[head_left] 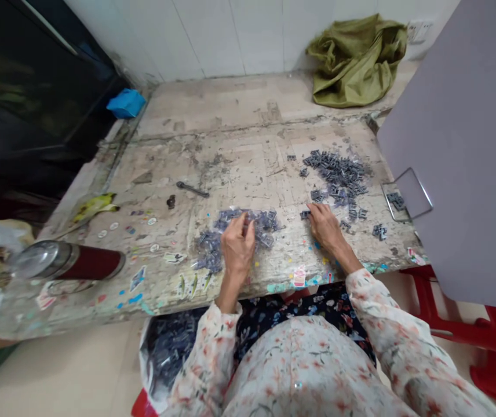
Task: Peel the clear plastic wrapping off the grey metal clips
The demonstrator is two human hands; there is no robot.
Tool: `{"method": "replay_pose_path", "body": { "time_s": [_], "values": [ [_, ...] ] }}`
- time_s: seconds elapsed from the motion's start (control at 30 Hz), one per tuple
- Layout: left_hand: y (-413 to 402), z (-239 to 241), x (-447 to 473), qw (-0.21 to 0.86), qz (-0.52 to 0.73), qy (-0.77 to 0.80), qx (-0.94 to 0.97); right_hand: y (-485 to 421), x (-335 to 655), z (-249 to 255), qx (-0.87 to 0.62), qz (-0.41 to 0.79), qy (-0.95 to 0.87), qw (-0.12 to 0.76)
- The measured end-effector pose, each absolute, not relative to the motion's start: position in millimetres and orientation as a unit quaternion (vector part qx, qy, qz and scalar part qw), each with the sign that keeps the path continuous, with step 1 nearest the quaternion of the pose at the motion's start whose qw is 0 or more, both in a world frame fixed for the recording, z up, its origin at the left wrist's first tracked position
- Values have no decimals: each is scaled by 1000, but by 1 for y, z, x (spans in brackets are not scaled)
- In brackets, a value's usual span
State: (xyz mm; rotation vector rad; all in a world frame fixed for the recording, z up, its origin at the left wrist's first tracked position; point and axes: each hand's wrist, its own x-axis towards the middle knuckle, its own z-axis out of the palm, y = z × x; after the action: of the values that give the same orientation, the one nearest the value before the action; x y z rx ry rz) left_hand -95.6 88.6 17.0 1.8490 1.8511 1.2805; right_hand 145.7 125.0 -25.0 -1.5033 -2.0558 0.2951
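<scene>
My left hand [238, 243] sits over the near pile [213, 243] of small grey parts at the front of the tabletop [230, 145]. Its fingers [243, 223] are bunched together at the top of the heap; I cannot tell whether they pinch a part or only touch it. My right hand [327, 227] lies palm down just beside it, fingers [313, 211] stretched flat onto loose parts at the near edge of the far pile [337, 174].

The far pile looks neater, many parts lying side by side, while the near pile is a jumble on clear film. A few strays [379, 231] lie apart to the right, and some rest inside a wire frame [422, 191]. Under the table edge by my lap, a bag [167, 347] is dark with more parts, so I judge that most of the work is left.

Farther out lie a wrench [192, 189], a flask [69, 262] on its side at left, and a green cloth [356, 58] by the wall.
</scene>
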Motion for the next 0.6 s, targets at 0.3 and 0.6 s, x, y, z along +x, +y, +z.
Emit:
{"method": "replay_pose_path", "body": {
  "time_s": [0.3, 0.6],
  "values": [
    [64, 9, -48, 217, 514, 533, 637, 92, 158, -24, -627, 184, -712, 255],
    [108, -27, 48, 253, 312, 546, 735, 30, 204, -39, -682, 328, -521, 394]
  ]
}}
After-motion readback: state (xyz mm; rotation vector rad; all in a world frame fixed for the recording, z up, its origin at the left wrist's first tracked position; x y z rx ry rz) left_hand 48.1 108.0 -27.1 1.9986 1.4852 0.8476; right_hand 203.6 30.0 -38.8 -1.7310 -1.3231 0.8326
